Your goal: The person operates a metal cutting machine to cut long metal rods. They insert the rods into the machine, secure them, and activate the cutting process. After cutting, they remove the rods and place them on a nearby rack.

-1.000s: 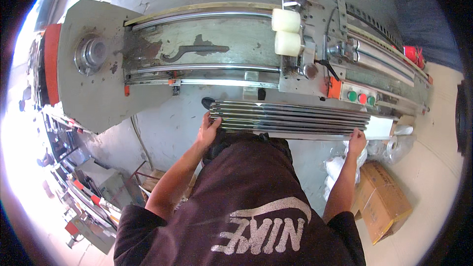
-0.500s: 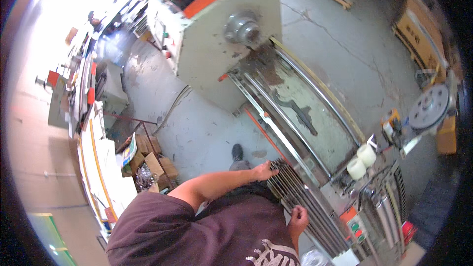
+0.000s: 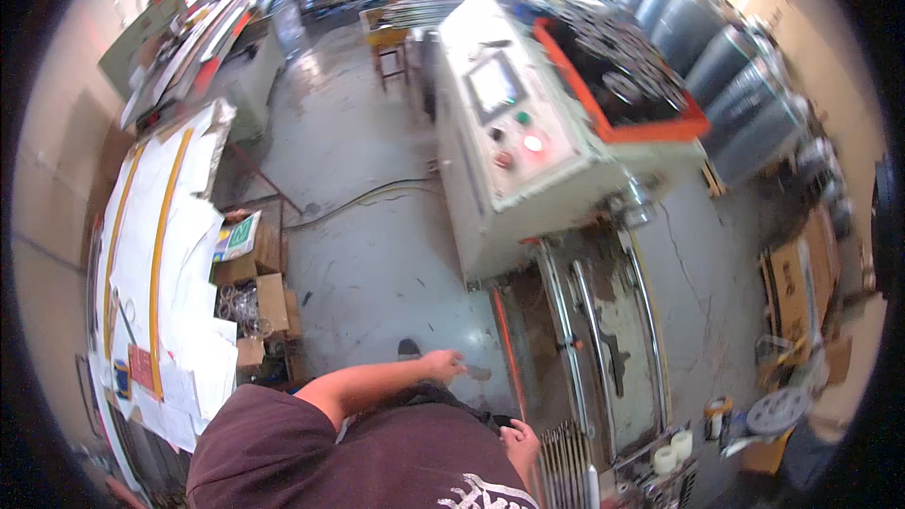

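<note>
My left hand is held out in front of my body over the grey floor, its fingers loosely stretched and slightly blurred, with nothing visible in them. Close to my right side, my right hand has curled fingers; whether anything small is inside them is hidden. Just right of that hand lies a row of long thin metal rods, side by side along the machine's near side. The machine has a pale cabinet with a lit screen, buttons and an orange-rimmed top tray full of dark round parts.
A white-covered table with papers runs along the left, cardboard boxes beside it. Metal rails extend from the cabinet toward me. Wrapped cylinders line the right wall, and a grey disc stands lower right. A cable crosses the floor.
My view has swung left and up toward the machine's cabinet. My left hand has come off the rods and now hangs over the floor. My right hand sits just left of the rods.
</note>
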`<state>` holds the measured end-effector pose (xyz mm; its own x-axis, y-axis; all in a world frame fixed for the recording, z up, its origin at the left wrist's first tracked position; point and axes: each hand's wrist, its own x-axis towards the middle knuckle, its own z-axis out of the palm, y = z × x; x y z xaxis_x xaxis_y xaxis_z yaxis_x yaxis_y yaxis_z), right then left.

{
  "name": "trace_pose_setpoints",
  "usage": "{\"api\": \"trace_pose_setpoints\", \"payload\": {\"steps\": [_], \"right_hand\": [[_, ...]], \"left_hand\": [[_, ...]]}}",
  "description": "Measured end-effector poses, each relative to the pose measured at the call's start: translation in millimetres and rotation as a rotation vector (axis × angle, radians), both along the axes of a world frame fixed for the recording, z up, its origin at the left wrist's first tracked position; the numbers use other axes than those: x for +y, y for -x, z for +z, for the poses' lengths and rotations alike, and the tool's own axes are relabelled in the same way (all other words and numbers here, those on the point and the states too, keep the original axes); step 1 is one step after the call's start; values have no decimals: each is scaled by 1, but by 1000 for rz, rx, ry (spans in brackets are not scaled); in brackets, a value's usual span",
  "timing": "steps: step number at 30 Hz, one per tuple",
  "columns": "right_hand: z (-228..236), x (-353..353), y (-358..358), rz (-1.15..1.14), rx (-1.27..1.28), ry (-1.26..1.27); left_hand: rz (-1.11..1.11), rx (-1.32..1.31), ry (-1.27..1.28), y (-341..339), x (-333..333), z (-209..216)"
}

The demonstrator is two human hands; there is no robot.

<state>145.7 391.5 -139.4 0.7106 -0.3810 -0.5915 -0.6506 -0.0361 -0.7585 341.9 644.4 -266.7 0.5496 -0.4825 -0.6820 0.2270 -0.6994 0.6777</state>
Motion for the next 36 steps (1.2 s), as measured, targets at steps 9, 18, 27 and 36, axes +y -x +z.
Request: {"api": "trace_pose_setpoints", "payload": {"steps": [9,18,27,36], "right_hand": [[4,129,-197,731,42,-2],[-31,217,-356,1122,-213,3],[16,304,-491,1207,-216,-15],[-2,290,-528,1142,-98,71]], "left_hand": [[1185,-96,-166,-13,263,3],[1481,99,-302,104,289,-53],[1194,305,-263,81,280,-66],[1506,28,-179,-140,360,-99]]}}
